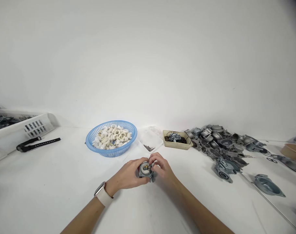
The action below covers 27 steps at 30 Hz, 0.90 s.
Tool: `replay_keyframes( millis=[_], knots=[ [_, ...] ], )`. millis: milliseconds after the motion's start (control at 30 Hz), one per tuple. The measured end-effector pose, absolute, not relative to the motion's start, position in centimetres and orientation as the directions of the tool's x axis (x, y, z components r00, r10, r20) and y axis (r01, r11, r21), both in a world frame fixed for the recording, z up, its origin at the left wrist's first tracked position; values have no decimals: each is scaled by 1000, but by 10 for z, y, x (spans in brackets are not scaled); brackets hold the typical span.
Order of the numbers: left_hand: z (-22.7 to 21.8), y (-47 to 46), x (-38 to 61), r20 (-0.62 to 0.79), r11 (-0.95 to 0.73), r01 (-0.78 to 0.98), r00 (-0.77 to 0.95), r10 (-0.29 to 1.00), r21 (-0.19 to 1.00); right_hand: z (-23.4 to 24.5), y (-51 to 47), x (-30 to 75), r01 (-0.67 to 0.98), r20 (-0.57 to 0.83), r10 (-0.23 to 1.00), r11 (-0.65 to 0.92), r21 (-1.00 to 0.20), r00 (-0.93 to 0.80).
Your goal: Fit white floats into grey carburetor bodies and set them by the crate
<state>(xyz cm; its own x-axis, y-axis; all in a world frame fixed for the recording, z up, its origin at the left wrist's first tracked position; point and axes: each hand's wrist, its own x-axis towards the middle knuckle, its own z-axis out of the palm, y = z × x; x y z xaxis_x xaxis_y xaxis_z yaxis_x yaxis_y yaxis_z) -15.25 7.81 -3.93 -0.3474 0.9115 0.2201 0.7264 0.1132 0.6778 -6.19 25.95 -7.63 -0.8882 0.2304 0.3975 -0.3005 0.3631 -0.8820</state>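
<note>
My left hand wraps around a small grey metal carburetor body, thumb at its near side and fingers over the far side. Inside the open face of the carburetor sits a white ring-shaped float with brass parts in the middle. At the right edge of the carburetor, my right hand has its fingertips pinched together against it. Whatever lies between those fingertips is hidden. Just beyond both hands, a clear plastic tray holds several thin metal pins.
A blue basket of white floats stands left of the tray. Right of it are a cream tub with black rings and a heap of metal carburetor parts. A black watch lies beside a white crate at far left.
</note>
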Motion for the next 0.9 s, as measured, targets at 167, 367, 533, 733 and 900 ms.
replay_keyframes(
  millis=[167, 367, 533, 733, 900],
  knots=[
    [-45, 81, -154, 350, 59, 734, -390, 851, 676, -77, 260, -63, -304, 391, 234, 334, -892, -890],
    [-46, 82, -158, 373, 10, 697, -397, 839, 717, -76, 263, -63, -276, 374, 330, 309, -910, -867],
    [-47, 83, -160, 332, 44, 659, -435, 837, 751, -72, 264, -62, -200, 303, 421, 270, -942, -855],
    [-49, 84, -164, 310, 41, 620, -448, 839, 784, -71, 263, -60, -165, 286, 452, 290, -943, -845],
    [-51, 82, -166, 353, -8, 626, -430, 831, 780, -68, 266, -71, -168, 383, 435, 456, -874, -815]
  ],
)
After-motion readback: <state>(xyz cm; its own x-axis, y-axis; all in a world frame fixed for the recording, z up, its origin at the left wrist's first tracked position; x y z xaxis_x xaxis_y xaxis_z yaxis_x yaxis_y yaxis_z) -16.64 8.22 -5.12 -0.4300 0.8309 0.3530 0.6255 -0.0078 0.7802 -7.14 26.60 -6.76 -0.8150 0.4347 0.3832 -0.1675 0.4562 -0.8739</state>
